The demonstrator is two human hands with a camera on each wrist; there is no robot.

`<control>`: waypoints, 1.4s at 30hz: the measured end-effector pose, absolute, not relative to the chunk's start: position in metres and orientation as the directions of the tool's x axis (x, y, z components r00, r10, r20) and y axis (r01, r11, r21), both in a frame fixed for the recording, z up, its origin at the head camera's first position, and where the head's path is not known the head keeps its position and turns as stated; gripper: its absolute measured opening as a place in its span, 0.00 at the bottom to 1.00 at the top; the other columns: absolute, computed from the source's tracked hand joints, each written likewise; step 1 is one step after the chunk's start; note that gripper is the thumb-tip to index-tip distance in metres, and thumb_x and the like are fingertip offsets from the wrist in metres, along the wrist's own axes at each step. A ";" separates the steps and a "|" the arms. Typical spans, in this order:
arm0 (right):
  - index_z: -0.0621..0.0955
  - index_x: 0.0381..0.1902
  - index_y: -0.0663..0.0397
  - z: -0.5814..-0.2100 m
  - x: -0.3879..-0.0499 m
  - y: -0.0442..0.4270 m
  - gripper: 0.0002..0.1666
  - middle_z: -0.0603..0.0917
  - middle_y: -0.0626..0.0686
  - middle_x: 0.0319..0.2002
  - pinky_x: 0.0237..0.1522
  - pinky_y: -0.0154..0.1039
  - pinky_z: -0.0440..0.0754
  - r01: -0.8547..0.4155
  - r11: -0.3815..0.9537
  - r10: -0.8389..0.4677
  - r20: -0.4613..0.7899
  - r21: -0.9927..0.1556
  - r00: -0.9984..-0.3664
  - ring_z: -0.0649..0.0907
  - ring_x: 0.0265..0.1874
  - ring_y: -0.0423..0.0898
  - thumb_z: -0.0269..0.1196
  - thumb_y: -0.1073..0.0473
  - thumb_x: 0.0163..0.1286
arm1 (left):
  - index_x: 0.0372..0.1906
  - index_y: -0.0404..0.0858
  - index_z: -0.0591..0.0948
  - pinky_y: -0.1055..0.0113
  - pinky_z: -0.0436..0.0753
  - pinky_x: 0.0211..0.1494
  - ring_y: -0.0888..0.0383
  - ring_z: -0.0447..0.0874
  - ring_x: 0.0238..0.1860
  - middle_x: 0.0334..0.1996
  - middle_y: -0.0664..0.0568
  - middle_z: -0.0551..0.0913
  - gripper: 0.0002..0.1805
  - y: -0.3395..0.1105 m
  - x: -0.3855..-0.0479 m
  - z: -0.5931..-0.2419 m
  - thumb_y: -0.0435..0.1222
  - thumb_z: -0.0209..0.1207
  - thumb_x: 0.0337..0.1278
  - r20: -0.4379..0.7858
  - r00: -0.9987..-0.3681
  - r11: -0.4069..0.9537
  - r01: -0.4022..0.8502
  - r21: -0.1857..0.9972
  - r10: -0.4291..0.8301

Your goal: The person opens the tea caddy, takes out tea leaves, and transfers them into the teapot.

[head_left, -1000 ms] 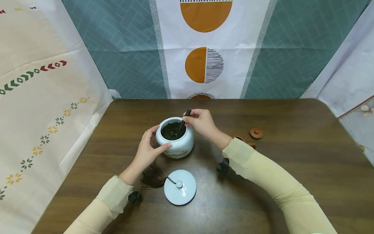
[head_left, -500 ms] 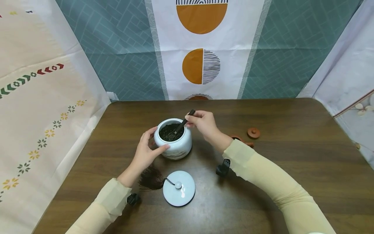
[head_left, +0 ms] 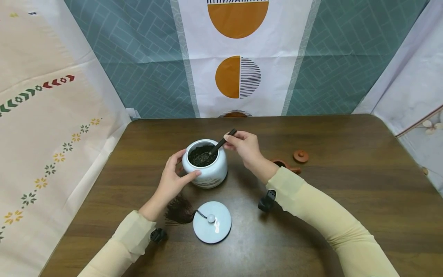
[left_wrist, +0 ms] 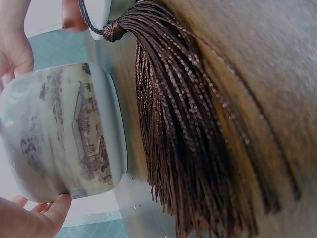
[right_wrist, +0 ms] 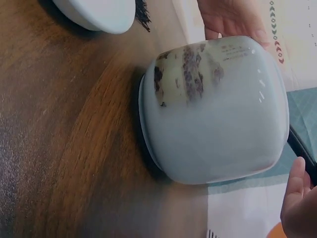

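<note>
A pale blue-white lidless jar (head_left: 211, 177) stands upright on the table, filled with dark loose leaves (head_left: 196, 157). My left hand (head_left: 173, 180) holds its left side, thumb at the front and fingers round the back. In the left wrist view a painted landscape shows on the jar (left_wrist: 64, 134). My right hand (head_left: 246, 149) pinches the dark handle of a small spoon (head_left: 221, 143) above the jar's right rim. The spoon's bowl lies among the leaves, its handle tilted up to the right. The right wrist view shows fingers (right_wrist: 295, 181) on that handle, the bowl hidden by the jar.
A matching round lid (head_left: 216, 231) lies in front of the jar, with a dark brown tassel (head_left: 179, 211) tied to its knob. To the right, a reddish-brown clay pot (head_left: 295, 169) is partly hidden behind my right forearm. Its small lid (head_left: 300, 156) lies beside it.
My right hand has shifted slightly right, and the spoon handle leans further over to the right. My left hand keeps its hold on the jar, which stays in place.
</note>
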State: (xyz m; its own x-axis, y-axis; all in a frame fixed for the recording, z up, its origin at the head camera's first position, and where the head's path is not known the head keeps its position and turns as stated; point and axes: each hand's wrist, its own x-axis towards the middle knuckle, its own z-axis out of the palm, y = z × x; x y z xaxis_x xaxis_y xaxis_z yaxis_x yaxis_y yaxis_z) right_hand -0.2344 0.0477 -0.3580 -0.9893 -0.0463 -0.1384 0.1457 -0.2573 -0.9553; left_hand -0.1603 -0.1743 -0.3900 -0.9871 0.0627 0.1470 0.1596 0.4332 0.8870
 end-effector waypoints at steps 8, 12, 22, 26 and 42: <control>0.80 0.43 0.73 -0.358 -0.233 0.052 0.12 0.82 0.47 0.25 0.35 0.32 0.85 0.126 -0.251 -0.036 -0.121 -0.960 -0.992 0.84 0.21 0.37 0.63 0.69 0.64 | 0.68 0.35 0.63 0.53 0.70 0.67 0.47 0.63 0.65 0.65 0.42 0.63 0.42 -0.174 -0.160 -0.390 0.33 0.70 0.47 0.139 -0.989 0.426 0.151 0.892 0.057; 0.79 0.44 0.73 -0.357 -0.231 0.053 0.12 0.82 0.48 0.26 0.35 0.31 0.85 0.126 -0.266 -0.029 -0.123 -0.956 -0.992 0.84 0.21 0.37 0.62 0.69 0.64 | 0.68 0.35 0.62 0.55 0.70 0.67 0.48 0.63 0.65 0.65 0.42 0.63 0.42 -0.173 -0.160 -0.389 0.33 0.70 0.47 0.140 -0.988 0.421 0.151 0.894 0.056; 0.80 0.41 0.71 -0.354 -0.228 0.056 0.09 0.82 0.50 0.30 0.37 0.32 0.85 0.121 -0.307 -0.008 -0.125 -0.944 -0.992 0.84 0.23 0.38 0.61 0.70 0.64 | 0.68 0.33 0.62 0.56 0.70 0.67 0.47 0.63 0.65 0.64 0.40 0.63 0.42 -0.173 -0.160 -0.389 0.32 0.70 0.47 0.152 -0.986 0.411 0.164 0.897 0.061; 0.80 0.44 0.72 -0.351 -0.227 0.058 0.11 0.82 0.50 0.31 0.37 0.33 0.85 0.111 -0.309 -0.005 -0.115 -0.945 -0.993 0.84 0.23 0.38 0.61 0.69 0.64 | 0.68 0.34 0.62 0.56 0.70 0.66 0.48 0.64 0.64 0.64 0.41 0.63 0.42 -0.173 -0.160 -0.389 0.32 0.70 0.47 0.152 -0.987 0.414 0.163 0.896 0.060; 0.81 0.32 0.60 -0.332 -0.216 0.089 0.05 0.82 0.49 0.31 0.36 0.32 0.85 0.047 -0.413 0.011 -0.057 -0.910 -0.998 0.84 0.24 0.39 0.60 0.72 0.65 | 0.68 0.34 0.63 0.55 0.71 0.65 0.49 0.65 0.64 0.64 0.41 0.64 0.42 -0.173 -0.160 -0.389 0.33 0.70 0.47 0.160 -0.986 0.434 0.167 0.885 0.053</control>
